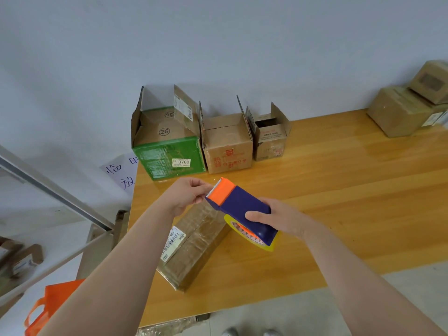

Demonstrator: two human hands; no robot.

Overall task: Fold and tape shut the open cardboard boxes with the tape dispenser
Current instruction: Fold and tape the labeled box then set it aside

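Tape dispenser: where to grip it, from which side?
Wrap the tape dispenser at its purple rear, above the roll, from the near right, as the right hand does. Its orange toothed cutter points far-left, where the left hand pinches it; stay clear.

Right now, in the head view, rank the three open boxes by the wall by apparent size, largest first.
1. Green box labelled 3703
2. Brown box with red print
3. Small brown box at the right end

They stand in one row at a similar distance from the camera, so the order looks reliable.
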